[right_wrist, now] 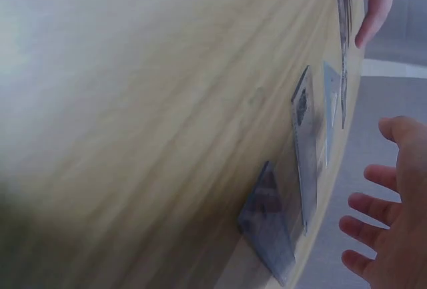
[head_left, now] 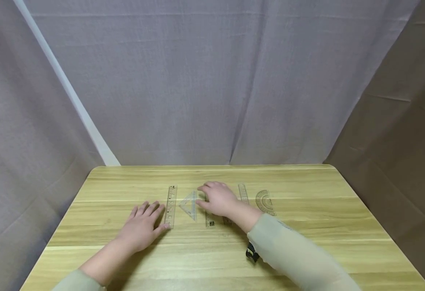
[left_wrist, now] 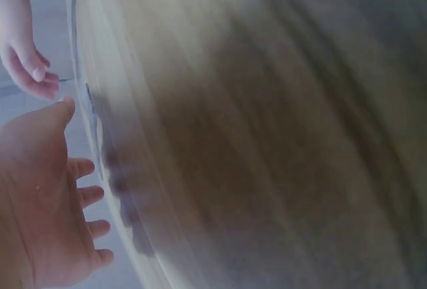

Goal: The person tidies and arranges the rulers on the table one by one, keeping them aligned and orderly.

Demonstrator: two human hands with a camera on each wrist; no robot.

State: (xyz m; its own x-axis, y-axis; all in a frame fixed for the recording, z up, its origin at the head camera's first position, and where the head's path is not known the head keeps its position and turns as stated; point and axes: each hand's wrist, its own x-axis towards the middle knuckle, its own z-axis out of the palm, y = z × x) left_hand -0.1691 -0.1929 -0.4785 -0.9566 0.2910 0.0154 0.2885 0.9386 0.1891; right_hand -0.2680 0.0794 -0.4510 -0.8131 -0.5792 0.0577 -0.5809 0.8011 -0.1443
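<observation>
Our right hand [head_left: 217, 199], fingers spread and empty, is over a ruler [head_left: 210, 219] (long axis pointing away from us); the triangle [head_left: 194, 207] lies just left, farther from our straight-fingered left hand [head_left: 139, 229].

there is room to pass along the right edge of the yellowish wood-grain table [head_left: 347, 238]; inward, the clear half-round plastic protractor [head_left: 261, 202] and pale-sleeved right arm [head_left: 292, 250] obstruct.
</observation>
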